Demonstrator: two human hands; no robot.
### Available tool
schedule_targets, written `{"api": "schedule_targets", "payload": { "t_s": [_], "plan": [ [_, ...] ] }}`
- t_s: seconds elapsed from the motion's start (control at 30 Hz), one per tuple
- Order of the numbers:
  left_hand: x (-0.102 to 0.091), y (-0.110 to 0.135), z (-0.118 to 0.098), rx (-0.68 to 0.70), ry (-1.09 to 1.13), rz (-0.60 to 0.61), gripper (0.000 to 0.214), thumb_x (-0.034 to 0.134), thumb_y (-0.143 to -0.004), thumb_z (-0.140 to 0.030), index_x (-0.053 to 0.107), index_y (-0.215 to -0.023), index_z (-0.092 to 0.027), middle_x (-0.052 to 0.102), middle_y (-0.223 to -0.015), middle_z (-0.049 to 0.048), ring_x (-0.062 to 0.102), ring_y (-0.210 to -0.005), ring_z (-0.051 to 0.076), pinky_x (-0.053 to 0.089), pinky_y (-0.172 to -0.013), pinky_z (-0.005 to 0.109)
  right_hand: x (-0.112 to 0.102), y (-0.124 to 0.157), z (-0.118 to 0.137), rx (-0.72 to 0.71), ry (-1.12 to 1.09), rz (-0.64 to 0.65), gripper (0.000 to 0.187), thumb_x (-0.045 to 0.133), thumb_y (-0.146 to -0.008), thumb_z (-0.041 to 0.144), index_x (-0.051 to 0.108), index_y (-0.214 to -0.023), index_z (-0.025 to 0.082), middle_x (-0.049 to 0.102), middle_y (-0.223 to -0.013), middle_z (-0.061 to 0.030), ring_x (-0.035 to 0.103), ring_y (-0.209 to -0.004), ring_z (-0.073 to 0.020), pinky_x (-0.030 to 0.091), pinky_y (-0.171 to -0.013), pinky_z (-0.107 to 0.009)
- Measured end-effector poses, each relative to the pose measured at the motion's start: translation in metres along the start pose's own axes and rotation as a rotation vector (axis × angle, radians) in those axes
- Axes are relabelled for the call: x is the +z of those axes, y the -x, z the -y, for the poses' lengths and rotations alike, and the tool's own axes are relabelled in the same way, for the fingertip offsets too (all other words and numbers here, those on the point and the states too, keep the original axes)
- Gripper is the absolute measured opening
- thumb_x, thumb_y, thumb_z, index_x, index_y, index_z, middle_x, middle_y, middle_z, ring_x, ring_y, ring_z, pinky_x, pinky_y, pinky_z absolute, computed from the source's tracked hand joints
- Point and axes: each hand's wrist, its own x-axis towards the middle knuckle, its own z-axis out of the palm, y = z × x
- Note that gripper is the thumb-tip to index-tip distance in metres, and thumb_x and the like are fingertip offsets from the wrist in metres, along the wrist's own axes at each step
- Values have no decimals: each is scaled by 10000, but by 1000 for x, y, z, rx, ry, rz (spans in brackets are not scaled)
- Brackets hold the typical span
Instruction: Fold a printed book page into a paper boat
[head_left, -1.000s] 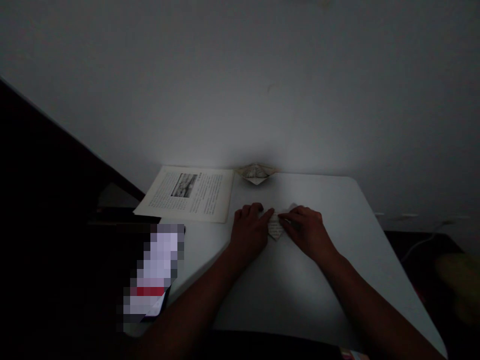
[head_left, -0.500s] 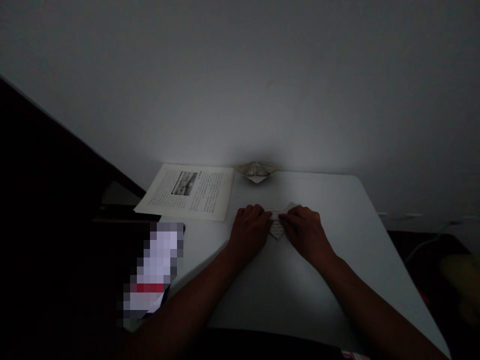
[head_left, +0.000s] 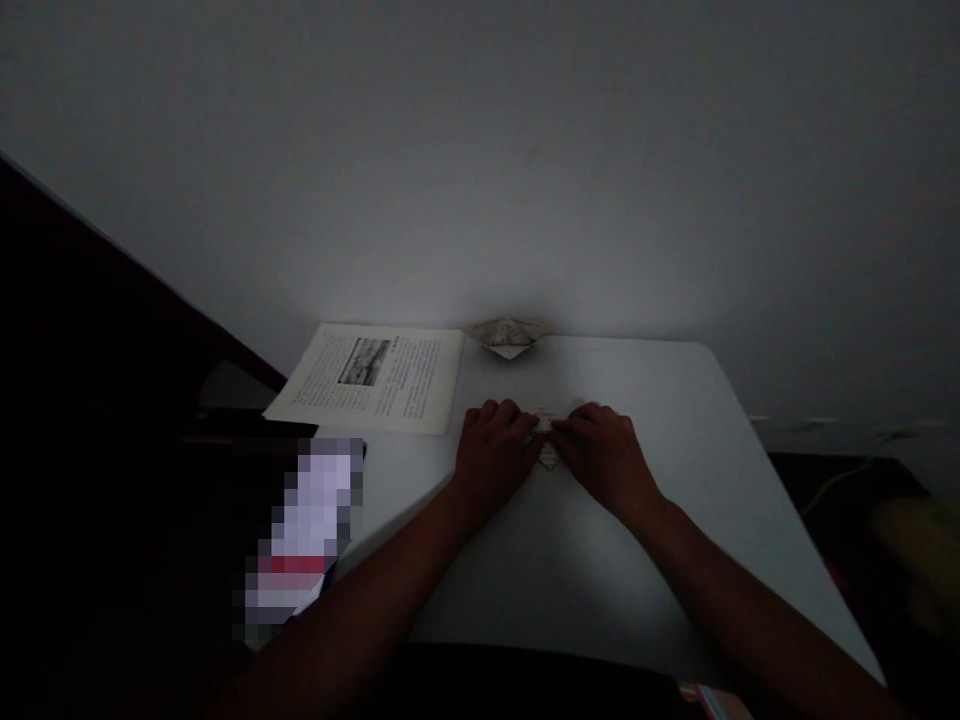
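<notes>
A small folded piece of printed paper (head_left: 548,455) lies on the white table (head_left: 585,560), mostly covered by both hands. My left hand (head_left: 495,455) presses on its left side with fingers curled down. My right hand (head_left: 604,455) holds its right side, fingertips meeting the left hand's over the paper. Only the lower tip and a strip of the top edge of the paper show between them.
A printed page with a photograph (head_left: 375,375) lies at the table's back left. A finished folded paper boat (head_left: 508,335) sits against the wall. A phone with a lit screen (head_left: 304,535) rests at the left edge. Dark furniture stands to the left.
My hands have drawn closer together over the folded paper, covering more of it. The view has shifted slightly; the paper sits a little higher in the picture.
</notes>
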Motion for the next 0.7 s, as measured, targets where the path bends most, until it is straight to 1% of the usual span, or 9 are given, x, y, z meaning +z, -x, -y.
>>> {"api": "schedule_targets", "payload": {
  "t_s": [0.1, 0.2, 0.4, 0.5, 0.7],
  "plan": [
    [-2, 2, 0, -3, 15, 2, 285, 476, -884, -426, 626, -1028, -231, 589, -965, 54, 493, -927, 221, 358, -791, 374, 2, -1, -2, 4, -18, 2, 185, 580, -839, 335, 702, -925, 226, 635, -883, -55, 567, -862, -207, 369, -750, -347],
    [-3, 3, -1, -13, 23, 1, 285, 509, -865, -420, 624, -1044, -230, 586, -978, 53, 492, -933, 225, 361, -791, 378, 3, -1, -3, 17, -33, 9, 179, 577, -837, 330, 707, -914, 235, 636, -886, -51, 571, -862, -207, 370, -741, -350],
    [0, 3, 2, -23, 90, -13, 295, 570, -825, -445, 644, -1025, -241, 598, -970, 40, 497, -922, 218, 367, -797, 378, 2, -2, -4, 24, -86, 24, 191, 572, -841, 340, 711, -922, 237, 639, -877, -47, 579, -851, -207, 384, -752, -362],
    [1, 3, 5, -33, 116, -12, 286, 591, -821, -420, 647, -1046, -253, 605, -972, 33, 503, -920, 208, 370, -799, 370, 0, -2, -5, 17, -96, 32, 199, 559, -852, 347, 713, -925, 245, 643, -870, -45, 581, -849, -207, 388, -754, -365],
    [-1, 3, 10, -52, 187, 28, 226, 573, -849, -344, 665, -1045, -277, 611, -966, 23, 515, -915, 185, 377, -789, 346, 3, -1, -7, 9, -104, -5, 209, 559, -851, 376, 721, -895, 253, 647, -839, -45, 576, -831, -203, 385, -748, -361]
  ]
}}
